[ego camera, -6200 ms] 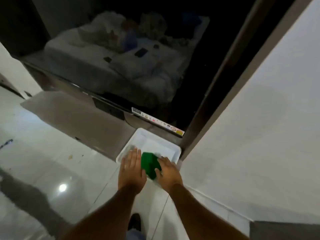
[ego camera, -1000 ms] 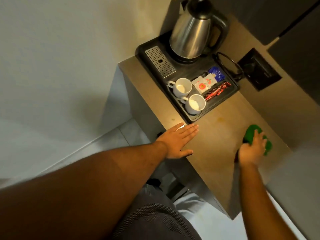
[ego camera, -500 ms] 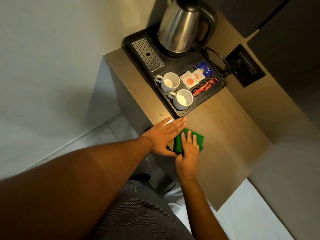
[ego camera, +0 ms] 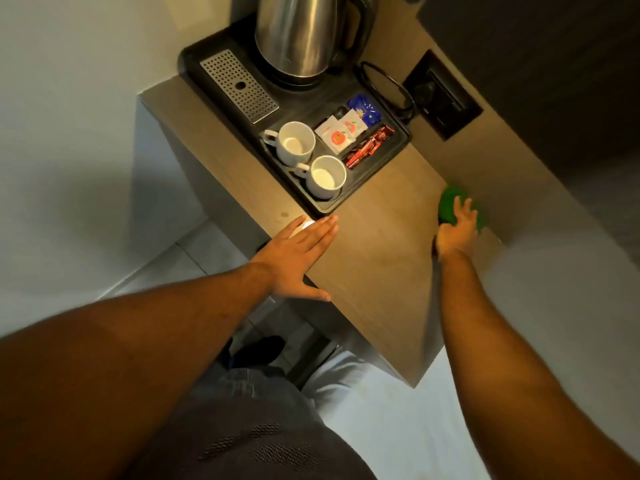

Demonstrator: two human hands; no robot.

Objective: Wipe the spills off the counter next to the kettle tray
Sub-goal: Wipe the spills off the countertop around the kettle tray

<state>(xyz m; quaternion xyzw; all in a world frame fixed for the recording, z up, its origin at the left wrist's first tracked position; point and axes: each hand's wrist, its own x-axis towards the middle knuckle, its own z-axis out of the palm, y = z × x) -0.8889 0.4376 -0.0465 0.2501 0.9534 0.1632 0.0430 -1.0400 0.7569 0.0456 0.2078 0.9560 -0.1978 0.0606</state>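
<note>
A wooden counter [ego camera: 377,265] carries a black kettle tray [ego camera: 388,157] at its far end. On the bare wood beside the tray, my right hand [ego camera: 455,230] presses a green cloth [ego camera: 450,202] flat against the counter's back edge by the wall. My left hand [ego camera: 298,251] lies flat, fingers together and holding nothing, on the counter's front edge just below the tray corner. A small dark spot [ego camera: 284,214] marks the wood left of that hand.
The tray holds a steel kettle [ego camera: 298,32], a perforated drip grille [ego camera: 239,85], two white cups [ego camera: 313,161] and sachets [ego camera: 349,129]. A black cord [ego camera: 386,88] runs to a wall socket [ego camera: 441,95]. Pale floor and my dark trousers lie below.
My right hand has slid the green cloth from beside my left hand across the counter to the back edge by the wall. My left hand has stayed flat on the front edge.
</note>
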